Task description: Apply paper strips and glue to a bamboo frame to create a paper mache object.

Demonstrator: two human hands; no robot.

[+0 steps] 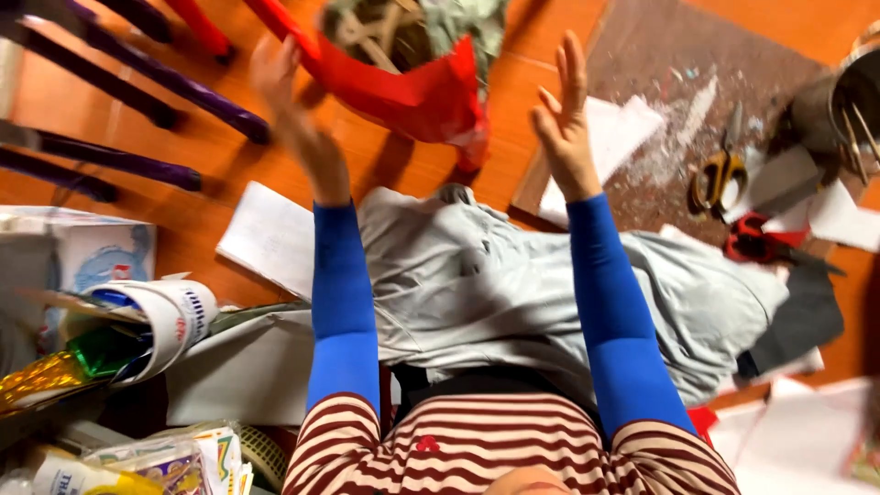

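Both my arms are raised in blue sleeves over my lap in grey trousers (513, 284). My right hand (564, 115) is held up with the fingers spread and nothing in it, above the edge of a brown board (669, 55). My left hand (284, 87) is blurred by motion. It is right beside the upper edge of a red paper sheet (417, 92) that lies bent on the orange floor. Whether it grips the sheet is unclear.
Yellow-handled scissors (720, 174), a red-handled tool (761, 240) and white paper pieces (614, 133) lie on or near the board. A dark bucket (848, 105) stands at the right. Purple chair legs (137, 92), a lined sheet (270, 238) and rolled paper with foil (151, 321) are on the left.
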